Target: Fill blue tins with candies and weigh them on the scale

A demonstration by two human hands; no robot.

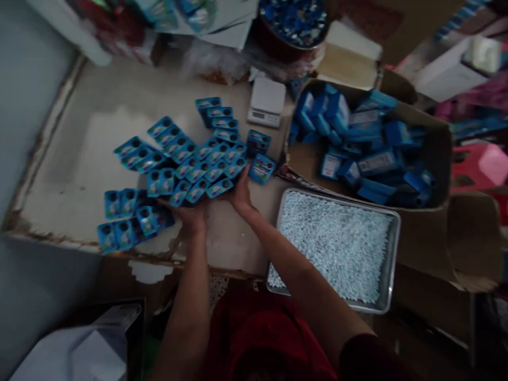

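Observation:
Many small blue packets (198, 172) stand grouped on the pale table (91, 121), in rows fanning to the left. My left hand (190, 214) is against the front edge of the group, its fingers partly hidden under or behind the packets. At the group's right end, my right hand (242, 196) presses on the packets with its thumb pointing up along the side. Both hands hold the cluster between them. Two loose blue packets (262, 168) lie just right of my right hand. More packets (123, 233) stand at the table's left front.
A digital scale (268, 98) sits behind the packets. To the right is a cardboard box (305, 161) of blue boxes, with a metal tray (392, 264) of small pale pieces in front. A round container (273, 45) of blue-wrapped pieces stands at the back.

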